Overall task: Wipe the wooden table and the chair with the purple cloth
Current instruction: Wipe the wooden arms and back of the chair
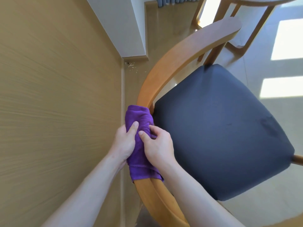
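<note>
Both hands, left hand [123, 141] and right hand [158, 145], grip the purple cloth [141, 154] wrapped around the curved wooden chair backrest [180, 58]; uneven finger pressure could bunch it, leaving rail sections unwiped.

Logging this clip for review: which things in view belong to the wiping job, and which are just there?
In the job:
- purple cloth, wrapped over the rail
- curved wooden chair rail
- left hand and right hand, both gripping the cloth

Just there:
- dark padded seat
- small debris in the floor corner

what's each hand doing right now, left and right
Left hand: gripping the purple cloth wrapped over the chair's backrest rail.
Right hand: also gripping the purple cloth.
</note>
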Motion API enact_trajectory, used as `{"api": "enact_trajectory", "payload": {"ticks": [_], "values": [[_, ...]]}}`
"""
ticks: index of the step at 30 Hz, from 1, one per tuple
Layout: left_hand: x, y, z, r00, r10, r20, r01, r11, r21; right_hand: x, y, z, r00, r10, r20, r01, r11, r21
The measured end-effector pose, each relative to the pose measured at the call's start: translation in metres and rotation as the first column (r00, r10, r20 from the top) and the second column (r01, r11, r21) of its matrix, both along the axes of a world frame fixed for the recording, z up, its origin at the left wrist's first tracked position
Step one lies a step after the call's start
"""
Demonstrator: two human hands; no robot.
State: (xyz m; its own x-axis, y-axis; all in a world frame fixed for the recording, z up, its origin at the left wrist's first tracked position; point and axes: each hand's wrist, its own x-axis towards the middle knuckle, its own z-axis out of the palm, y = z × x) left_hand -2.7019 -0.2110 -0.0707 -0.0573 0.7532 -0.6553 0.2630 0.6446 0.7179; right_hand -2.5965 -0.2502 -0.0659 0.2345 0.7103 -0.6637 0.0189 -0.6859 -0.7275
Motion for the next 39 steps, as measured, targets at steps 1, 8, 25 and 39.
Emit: {"api": "enact_trajectory", "payload": {"ticks": [1, 8, 25, 39], "values": [[0.001, 0.003, 0.000, 1.000, -0.004, -0.013, 0.004, 1.000, 0.000, 0.001, 0.003, -0.001, 1.000, 0.008, 0.010, -0.008, 1.000, -0.010], [0.038, 0.091, -0.001, 0.969, -0.230, -0.096, 0.245, 0.948, 0.205, 0.017, 0.074, -0.010, 0.970, -0.230, 0.085, 0.221, 0.970, 0.101], [0.210, 0.273, -0.005, 0.625, -0.775, -0.098, 0.750, 0.560, 0.353, 0.148, 0.201, -0.017, 0.619, -0.778, 0.109, 0.758, 0.628, 0.176], [0.327, 0.314, -0.001, 0.487, -0.845, -0.222, 0.851, 0.401, 0.340, 0.250, 0.254, -0.019, 0.423, -0.892, 0.163, 0.869, 0.450, 0.206]]}}
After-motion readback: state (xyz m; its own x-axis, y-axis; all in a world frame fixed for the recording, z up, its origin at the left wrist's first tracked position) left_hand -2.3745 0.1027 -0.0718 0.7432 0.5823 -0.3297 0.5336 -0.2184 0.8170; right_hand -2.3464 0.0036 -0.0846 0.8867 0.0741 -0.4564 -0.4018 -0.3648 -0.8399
